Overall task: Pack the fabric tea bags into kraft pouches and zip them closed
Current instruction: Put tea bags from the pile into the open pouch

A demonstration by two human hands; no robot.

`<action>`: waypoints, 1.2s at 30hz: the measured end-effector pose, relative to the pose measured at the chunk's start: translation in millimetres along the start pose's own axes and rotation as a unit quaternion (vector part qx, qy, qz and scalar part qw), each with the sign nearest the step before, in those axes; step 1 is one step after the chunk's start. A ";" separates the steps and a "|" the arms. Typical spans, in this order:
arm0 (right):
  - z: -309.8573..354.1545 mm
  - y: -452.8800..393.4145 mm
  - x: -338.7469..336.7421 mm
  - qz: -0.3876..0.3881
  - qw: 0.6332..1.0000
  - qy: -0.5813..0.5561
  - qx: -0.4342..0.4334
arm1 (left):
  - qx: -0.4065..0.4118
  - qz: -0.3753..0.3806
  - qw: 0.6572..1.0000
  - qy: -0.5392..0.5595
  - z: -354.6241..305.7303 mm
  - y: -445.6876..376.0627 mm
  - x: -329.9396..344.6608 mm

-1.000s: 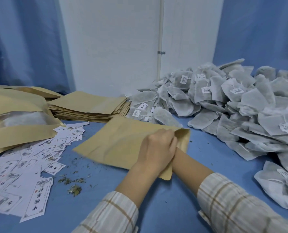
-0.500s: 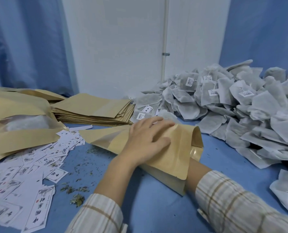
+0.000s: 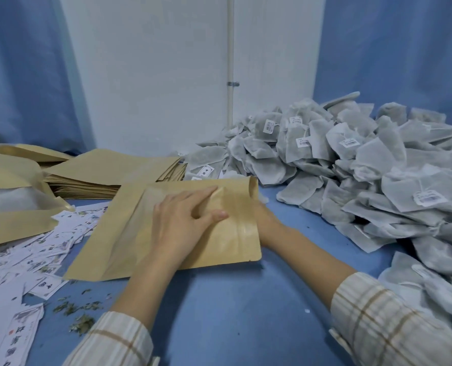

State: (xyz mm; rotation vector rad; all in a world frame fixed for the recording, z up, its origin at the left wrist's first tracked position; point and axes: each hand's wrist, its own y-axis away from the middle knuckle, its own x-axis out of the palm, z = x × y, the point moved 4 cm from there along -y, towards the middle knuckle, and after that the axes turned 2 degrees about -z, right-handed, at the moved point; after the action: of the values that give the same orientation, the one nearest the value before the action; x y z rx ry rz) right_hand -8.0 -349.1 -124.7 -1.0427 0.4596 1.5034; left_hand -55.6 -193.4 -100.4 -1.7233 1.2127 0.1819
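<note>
The heap of tea bags [image 3: 351,167] is the biggest thing on the blue table [image 3: 232,299]. It fills the right side from the far edge to the near right corner, loose and unpacked, so most of the job looks still ahead.

Along the left edge lie a few pouches with clear windows [image 3: 11,196]. White filling shows through the nearest window, so these are probably finished ones, though no zip line can be made out there.

At the far left of the table, just beside the heap, sits the stack of flat pouches [image 3: 108,173], still thick and waiting to be used.

In the middle of the table lies the pouch in hand [image 3: 140,233], flat, with its mouth turned toward the heap. Whether a tea bag is inside cannot be seen.

The left hand [image 3: 182,225] presses on top of it near the zip strip, fingers fairly straight and spread. The right hand [image 3: 266,220] is mostly hidden behind the mouth edge, so its grip cannot be told. This one looks close to being sealed.

Paper labels [image 3: 34,254] are scattered toward the near left corner, with leaf crumbs [image 3: 79,313] beside them.
</note>
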 end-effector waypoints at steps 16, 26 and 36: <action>-145.7 -14.6 -44.3 -0.151 0.944 0.283 0.081 | -0.102 -0.060 0.991 0.059 -8.5 -33.9 81.2; -146.0 -25.7 -79.9 -0.429 0.888 0.011 0.168 | -0.096 -0.091 0.988 0.075 1.0 -38.2 76.8; -63.7 -35.0 -18.1 -0.048 0.878 -0.443 0.172 | -0.098 -0.122 0.983 0.099 -5.4 -41.7 62.9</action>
State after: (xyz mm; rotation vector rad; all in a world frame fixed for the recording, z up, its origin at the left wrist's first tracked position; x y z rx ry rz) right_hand 45.0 -401.1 -133.8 -0.0344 0.0052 1.5593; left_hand 5.7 -236.7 -109.3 -2.0854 1.1428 -0.0189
